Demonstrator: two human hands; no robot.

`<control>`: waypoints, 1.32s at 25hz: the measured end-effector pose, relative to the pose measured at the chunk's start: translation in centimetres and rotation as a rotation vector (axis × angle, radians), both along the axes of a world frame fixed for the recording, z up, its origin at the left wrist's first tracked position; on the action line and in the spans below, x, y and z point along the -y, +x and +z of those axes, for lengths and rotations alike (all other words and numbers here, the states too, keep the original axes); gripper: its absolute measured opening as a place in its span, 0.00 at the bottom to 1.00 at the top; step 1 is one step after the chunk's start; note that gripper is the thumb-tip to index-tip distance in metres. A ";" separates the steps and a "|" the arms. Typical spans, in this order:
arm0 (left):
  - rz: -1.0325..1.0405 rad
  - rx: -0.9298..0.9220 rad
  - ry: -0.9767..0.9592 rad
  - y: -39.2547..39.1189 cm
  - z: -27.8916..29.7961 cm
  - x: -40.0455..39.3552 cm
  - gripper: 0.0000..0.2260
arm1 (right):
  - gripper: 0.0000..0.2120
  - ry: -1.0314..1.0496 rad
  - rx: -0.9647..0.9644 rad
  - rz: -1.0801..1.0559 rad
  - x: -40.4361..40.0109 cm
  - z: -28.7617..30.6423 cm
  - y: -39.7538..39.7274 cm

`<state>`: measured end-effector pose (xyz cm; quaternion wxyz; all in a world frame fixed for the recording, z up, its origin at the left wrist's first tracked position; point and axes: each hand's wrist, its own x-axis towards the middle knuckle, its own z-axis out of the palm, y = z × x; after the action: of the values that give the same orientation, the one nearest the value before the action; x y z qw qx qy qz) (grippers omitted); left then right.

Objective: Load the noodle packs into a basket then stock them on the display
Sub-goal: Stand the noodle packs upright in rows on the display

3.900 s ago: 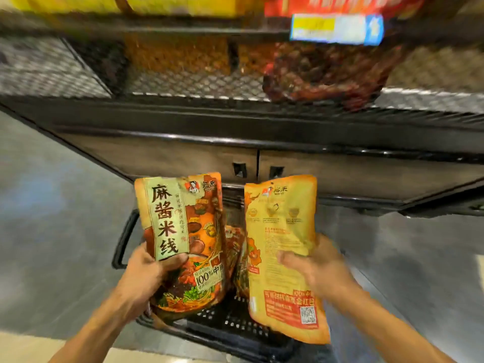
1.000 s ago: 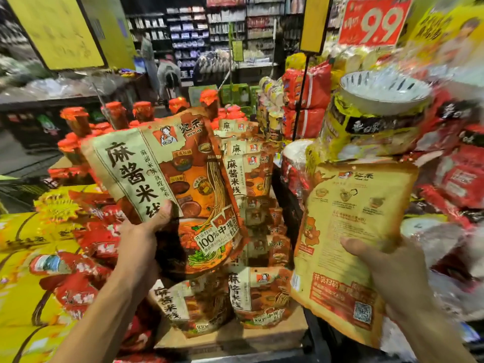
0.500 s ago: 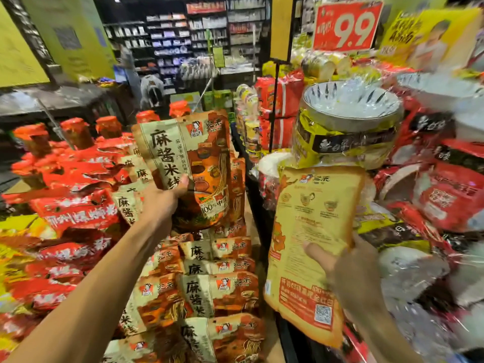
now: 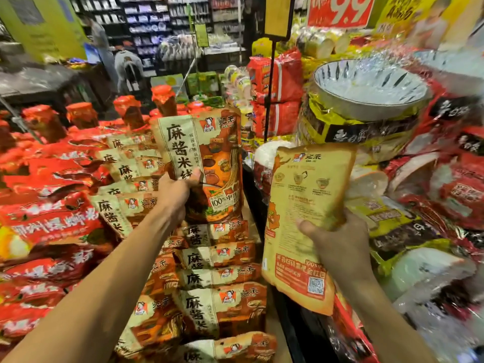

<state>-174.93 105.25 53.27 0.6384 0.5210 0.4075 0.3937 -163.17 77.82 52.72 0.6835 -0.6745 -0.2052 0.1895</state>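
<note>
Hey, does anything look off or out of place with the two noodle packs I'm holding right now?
One thing: the pack in your right hand shows its plain yellow back, while the left hand's pack and the stocked rows all face front. Nothing looks torn or spilled.

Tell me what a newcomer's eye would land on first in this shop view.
First, the two noodle packs held up at centre: the left hand grips an orange pack showing its printed front, and the right hand grips a yellow pack showing its back. Next, the red price sign reading 9.9 at top right, above a wrapped bowl. Below the left hand lie rows of matching packs.
</note>
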 end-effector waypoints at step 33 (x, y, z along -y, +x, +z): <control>-0.150 -0.350 -0.070 3.2 -8.2 -5.3 0.06 | 0.14 0.003 -0.081 -0.015 0.6 -1.6 1.1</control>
<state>-171.70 110.59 45.11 0.6031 0.5880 0.4856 0.2339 -162.02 77.21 51.15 0.6938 -0.6666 -0.1726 0.2109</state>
